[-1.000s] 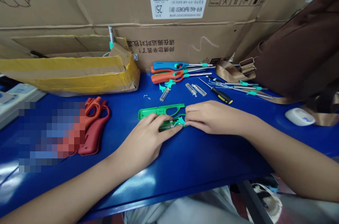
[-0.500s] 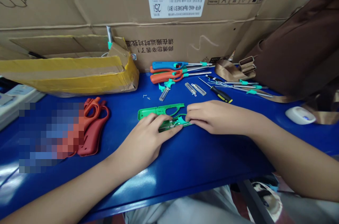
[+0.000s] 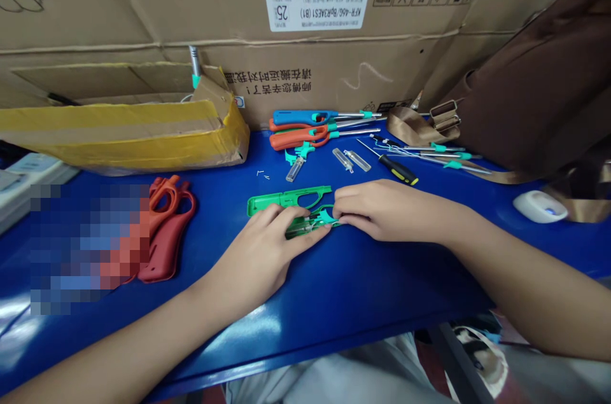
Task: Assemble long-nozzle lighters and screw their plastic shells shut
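My left hand (image 3: pixel 274 242) is closed around a green lighter casing half (image 3: pixel 301 233), thumb and fingers pressing along it. Inside that half sit a clear fuel tank, partly covered by my fingers, and a teal trigger (image 3: pixel 325 217). At its front end my right hand (image 3: pixel 377 210) has thumb and fingers pinched together on the lighter. What exactly lies between those fingertips is hidden. The matching green casing half (image 3: pixel 267 202) lies just behind, its inner side up.
Several assembled lighters (image 3: pixel 300 137) lie at the back, near clear fuel tanks (image 3: pixel 357 161) and a screwdriver (image 3: pixel 400 172). Metal lighter tubes (image 3: pixel 458 164) rest by a brown strap (image 3: pixel 413 127). Red casing halves (image 3: pixel 167 238) lie left, before a yellow-taped carton (image 3: pixel 181 137).
My right hand has shifted very slightly left toward the lighter's front end. Both hands otherwise keep the same grip, and the view has tilted a little.
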Demonstrator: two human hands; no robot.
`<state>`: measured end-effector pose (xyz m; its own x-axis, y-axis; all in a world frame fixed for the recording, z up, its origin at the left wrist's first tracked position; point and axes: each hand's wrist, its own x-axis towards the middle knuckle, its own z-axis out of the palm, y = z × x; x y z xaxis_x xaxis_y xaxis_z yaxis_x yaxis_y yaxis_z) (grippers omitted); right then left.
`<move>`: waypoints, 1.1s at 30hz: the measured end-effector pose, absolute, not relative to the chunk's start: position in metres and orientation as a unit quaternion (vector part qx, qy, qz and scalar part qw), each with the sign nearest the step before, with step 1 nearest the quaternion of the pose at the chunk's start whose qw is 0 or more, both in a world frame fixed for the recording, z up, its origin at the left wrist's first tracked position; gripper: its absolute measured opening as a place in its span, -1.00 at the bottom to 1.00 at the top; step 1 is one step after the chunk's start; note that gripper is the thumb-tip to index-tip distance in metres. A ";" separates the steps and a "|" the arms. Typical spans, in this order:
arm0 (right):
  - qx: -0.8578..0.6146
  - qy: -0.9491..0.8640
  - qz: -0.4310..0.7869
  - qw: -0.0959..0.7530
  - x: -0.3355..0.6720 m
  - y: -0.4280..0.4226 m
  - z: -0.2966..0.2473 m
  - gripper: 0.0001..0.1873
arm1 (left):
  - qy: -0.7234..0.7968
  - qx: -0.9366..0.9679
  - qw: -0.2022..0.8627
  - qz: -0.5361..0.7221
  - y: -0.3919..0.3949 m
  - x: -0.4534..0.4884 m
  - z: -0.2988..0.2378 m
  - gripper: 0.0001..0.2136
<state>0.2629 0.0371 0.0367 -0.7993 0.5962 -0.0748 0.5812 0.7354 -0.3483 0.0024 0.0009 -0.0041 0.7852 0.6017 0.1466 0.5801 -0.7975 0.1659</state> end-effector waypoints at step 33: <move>-0.351 -0.912 0.209 0.032 0.261 0.036 0.036 -0.85 | 0.316 0.946 0.028 0.062 -0.001 0.005 -0.001 -0.38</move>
